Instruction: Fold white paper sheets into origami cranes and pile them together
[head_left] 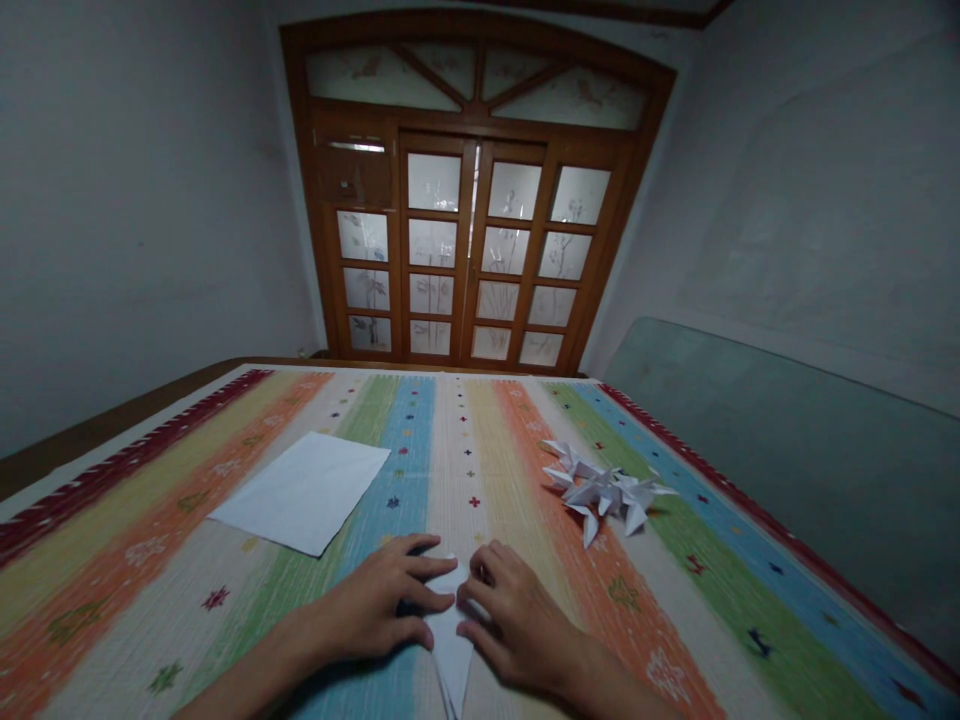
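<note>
A narrow, pointed piece of folded white paper (451, 640) lies on the striped tablecloth at the near edge of the view, its sharp tip toward me. My left hand (390, 600) rests along its left side, fingers spread, with fingertips and thumb touching the paper. On the opposite side, my right hand (517, 620) has its fingers curled, with their tips and the thumb at the paper's right edge. Both hands cover parts of the folded edges. Beyond my left hand lies a flat white paper sheet (304, 492). To the right sits a cluster of folded paper cranes (604, 490).
The striped tablecloth (247, 640) covers a table with a dark wooden edge (142, 405) at the left. A pale greenish panel (780, 430) stands along the right side. Wooden doors with glass panes (465, 250) are behind the table, between white walls.
</note>
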